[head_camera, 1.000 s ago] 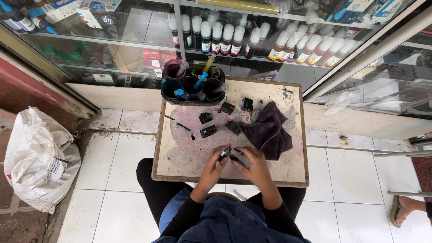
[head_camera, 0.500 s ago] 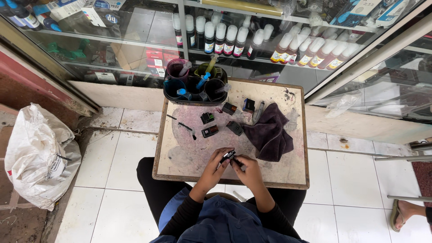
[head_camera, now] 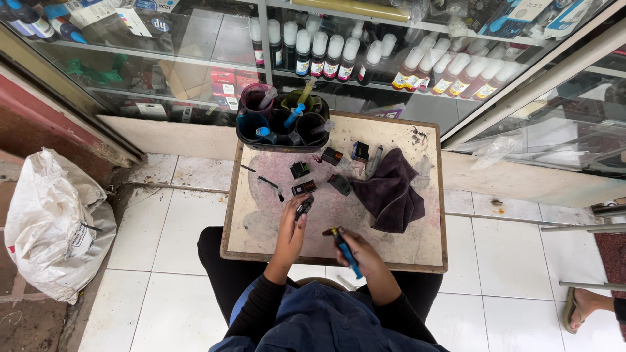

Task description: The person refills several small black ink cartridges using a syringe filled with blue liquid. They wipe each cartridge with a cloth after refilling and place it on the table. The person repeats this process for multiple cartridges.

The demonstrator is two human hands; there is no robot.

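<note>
Cartridge [head_camera: 303, 208] in left hand [head_camera: 291, 229]

The person wears a dark navy long-sleeved top, its sleeves running down to the wrists just behind the bare left hand [head_camera: 291, 229] and right hand [head_camera: 360, 255]. Below the arms, black trousers cover the legs, and a blue patch shows at the waist.

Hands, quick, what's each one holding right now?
Left hand: closed on a small black cartridge.
Right hand: closed on a blue syringe.
</note>
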